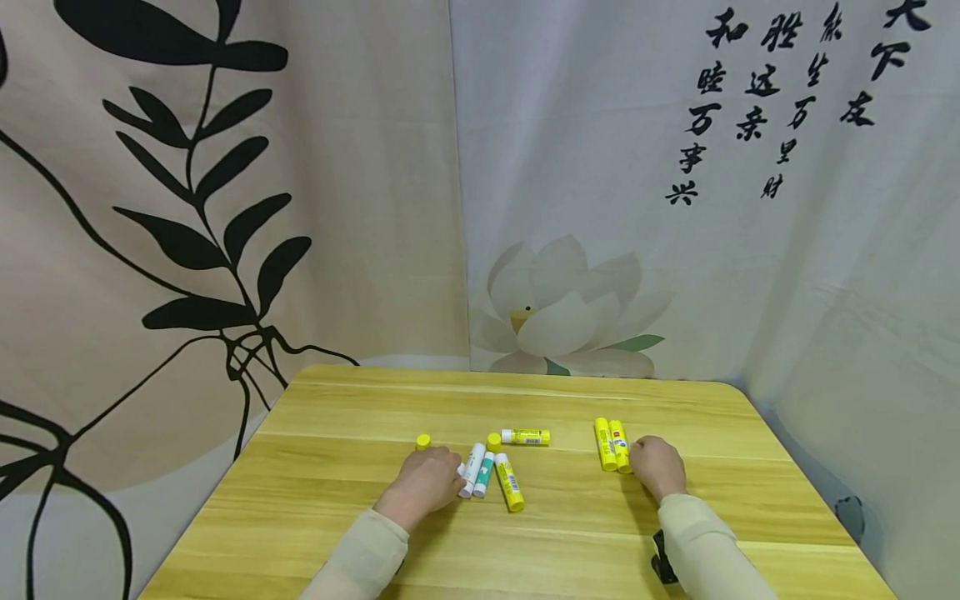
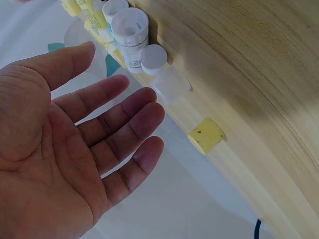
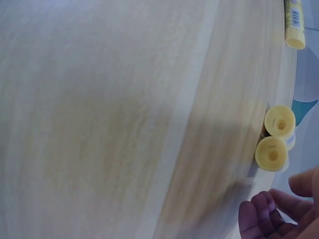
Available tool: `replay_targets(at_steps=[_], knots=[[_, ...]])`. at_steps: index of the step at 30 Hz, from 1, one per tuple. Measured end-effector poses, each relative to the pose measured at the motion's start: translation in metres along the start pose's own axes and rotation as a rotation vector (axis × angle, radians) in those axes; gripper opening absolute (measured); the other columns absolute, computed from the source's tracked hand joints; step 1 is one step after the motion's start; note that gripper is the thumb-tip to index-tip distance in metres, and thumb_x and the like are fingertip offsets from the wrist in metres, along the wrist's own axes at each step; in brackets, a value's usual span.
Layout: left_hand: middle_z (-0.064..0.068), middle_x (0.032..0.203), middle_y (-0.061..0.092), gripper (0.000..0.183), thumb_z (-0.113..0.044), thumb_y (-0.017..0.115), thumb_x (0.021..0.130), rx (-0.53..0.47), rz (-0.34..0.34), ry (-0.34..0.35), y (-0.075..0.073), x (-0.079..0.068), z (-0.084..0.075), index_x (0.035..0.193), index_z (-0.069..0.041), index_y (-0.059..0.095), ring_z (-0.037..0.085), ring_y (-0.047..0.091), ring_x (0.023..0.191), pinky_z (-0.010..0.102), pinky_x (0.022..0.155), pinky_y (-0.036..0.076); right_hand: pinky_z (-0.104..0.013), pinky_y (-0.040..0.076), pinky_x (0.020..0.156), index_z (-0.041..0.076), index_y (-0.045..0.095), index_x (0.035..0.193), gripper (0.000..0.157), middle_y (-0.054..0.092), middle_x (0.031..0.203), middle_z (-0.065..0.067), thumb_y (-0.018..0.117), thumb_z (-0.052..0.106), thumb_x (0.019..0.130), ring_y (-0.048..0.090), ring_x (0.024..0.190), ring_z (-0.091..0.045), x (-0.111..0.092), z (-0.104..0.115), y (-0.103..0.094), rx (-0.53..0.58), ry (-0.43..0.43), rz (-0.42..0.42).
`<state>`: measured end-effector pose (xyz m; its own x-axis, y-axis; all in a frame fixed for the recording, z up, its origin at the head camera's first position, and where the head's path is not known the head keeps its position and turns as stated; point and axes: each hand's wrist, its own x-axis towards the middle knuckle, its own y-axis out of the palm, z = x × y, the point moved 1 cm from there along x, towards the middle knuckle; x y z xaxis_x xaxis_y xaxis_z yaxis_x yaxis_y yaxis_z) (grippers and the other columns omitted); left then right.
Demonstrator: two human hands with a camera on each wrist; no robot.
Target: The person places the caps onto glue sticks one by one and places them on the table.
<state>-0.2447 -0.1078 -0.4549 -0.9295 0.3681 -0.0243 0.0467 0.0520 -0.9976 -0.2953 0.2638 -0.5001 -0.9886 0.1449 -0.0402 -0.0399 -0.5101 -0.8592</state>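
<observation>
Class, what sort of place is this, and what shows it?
Probably an indoor tabletop work corner: a yellowish wood-grain table, yellow cylindrical plastic glue sticks and a beige, leaf-printed, cloth-like backdrop.

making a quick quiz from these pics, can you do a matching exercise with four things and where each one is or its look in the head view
Things
1. left hand
2. teal stick
3. right hand
4. table

Places and looks
A. between a white stick and a slanted yellow stick
B. yellowish, with wood grain
C. just right of two yellow sticks lying side by side
D. left of the white stick

Pairs: 1-D, 2-A, 3-C, 4-B
</observation>
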Motion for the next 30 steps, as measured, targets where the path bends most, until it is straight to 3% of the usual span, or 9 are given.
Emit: replay_targets(at_steps=[17,30], knots=[[0.000,0.075,0.054,0.019,-0.025,0.070,0.092,-0.023,0.016,-0.016,0.001,-0.004,0.002,0.083,-0.010,0.062,0.014,0.051,0.069,0.036,0.064,0.049,-0.055,0.049,0.087,-0.015,0.059,0.122,0.043,0.062,0.118,-0.031,0.044,0.020,0.102,0.062,0.102,-0.042,0.001,0.010,-0.006,0.004,-0.019,0.001],[-0.002,0.073,0.054,0.023,-0.031,0.074,0.090,-0.059,-0.004,-0.001,0.007,-0.013,0.003,0.082,-0.011,0.065,0.012,0.047,0.063,0.033,0.056,0.045,-0.058,0.047,0.091,-0.013,0.060,0.124,0.042,0.061,0.123,-0.030,0.048,0.020,0.102,0.058,0.110,-0.047,0.008,0.033,-0.010,-0.019,-0.129,-0.030]])
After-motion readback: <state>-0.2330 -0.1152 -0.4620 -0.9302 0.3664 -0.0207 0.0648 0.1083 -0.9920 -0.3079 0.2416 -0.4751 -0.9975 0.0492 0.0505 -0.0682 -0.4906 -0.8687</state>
